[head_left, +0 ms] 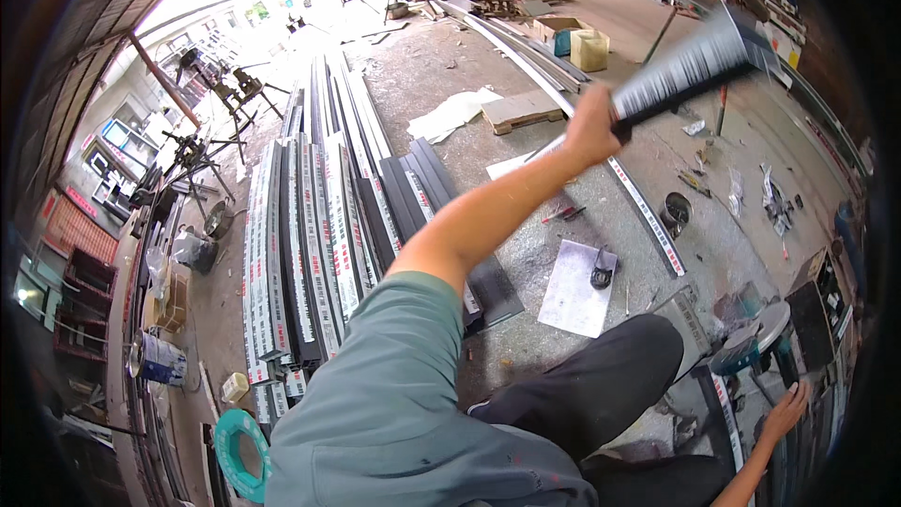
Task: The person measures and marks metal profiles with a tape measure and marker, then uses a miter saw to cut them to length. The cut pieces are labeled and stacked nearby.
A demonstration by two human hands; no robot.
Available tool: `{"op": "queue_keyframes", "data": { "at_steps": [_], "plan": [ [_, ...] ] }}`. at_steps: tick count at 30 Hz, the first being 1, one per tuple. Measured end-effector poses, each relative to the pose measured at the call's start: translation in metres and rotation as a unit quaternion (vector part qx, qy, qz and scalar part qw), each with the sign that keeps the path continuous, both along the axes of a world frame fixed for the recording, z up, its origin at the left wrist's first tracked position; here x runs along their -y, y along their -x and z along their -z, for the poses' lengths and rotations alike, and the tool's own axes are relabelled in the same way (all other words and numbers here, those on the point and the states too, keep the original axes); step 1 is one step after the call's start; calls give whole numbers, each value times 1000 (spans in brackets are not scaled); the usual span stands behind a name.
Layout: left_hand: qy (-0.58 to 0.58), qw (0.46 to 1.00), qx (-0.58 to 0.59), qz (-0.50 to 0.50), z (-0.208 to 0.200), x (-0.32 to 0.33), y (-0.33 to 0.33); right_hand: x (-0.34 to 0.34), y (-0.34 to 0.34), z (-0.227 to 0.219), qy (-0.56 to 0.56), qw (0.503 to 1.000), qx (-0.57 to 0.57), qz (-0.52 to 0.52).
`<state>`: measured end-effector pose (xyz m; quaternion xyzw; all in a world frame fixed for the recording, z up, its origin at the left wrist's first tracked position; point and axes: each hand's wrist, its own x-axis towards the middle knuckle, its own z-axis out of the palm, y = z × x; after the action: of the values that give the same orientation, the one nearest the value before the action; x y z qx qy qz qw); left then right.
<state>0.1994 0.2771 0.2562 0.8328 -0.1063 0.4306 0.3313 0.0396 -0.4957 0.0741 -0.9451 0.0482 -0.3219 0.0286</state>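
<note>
My left hand (pixel 593 127) is raised on an outstretched arm, fingers closed around the near end of a short length of metal profile (pixel 680 70). The piece is dark along its lower side, with whitish printed film above, and its far end is smeared by motion. Low on the right, my right hand (pixel 786 410) lies with its fingers stretched out against dark parts beside a cut-off saw (pixel 737 354). That saw has a teal body and a pale round disc (pixel 773 323). What lies under the right palm is hard to make out.
Long film-wrapped profiles (pixel 300 253) lie stacked at left. A paper sheet (pixel 577 286) holds a small dark object. Nearby are a dark cup (pixel 674 213), a wooden board (pixel 521 111), cardboard box (pixel 556 30), teal ring (pixel 241 455) and paint bucket (pixel 160 359). Machines on stands (pixel 197 152) line the left.
</note>
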Motion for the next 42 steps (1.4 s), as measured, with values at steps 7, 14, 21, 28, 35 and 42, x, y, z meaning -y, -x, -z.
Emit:
{"op": "queue_keyframes", "data": {
  "at_steps": [7,14,21,28,35,42],
  "plan": [
    [166,982,78,47,-71,-78,10,85,150,96,-4,988,-140,68],
    [83,984,156,29,-90,-142,-13,53,232,133,232,962,-90,-108],
    [149,977,-11,149,-83,-190,-56,11,271,174,40,975,-216,40],
    [-7,992,-62,-113,41,-180,-62,-64,288,226,-89,960,-254,83],
    [23,978,-177,-109,128,-122,-53,-104,271,271,-175,943,-268,87],
    [-160,984,-65,-35,45,4,-21,-122,218,272,-203,920,-297,153]
  ]
}}
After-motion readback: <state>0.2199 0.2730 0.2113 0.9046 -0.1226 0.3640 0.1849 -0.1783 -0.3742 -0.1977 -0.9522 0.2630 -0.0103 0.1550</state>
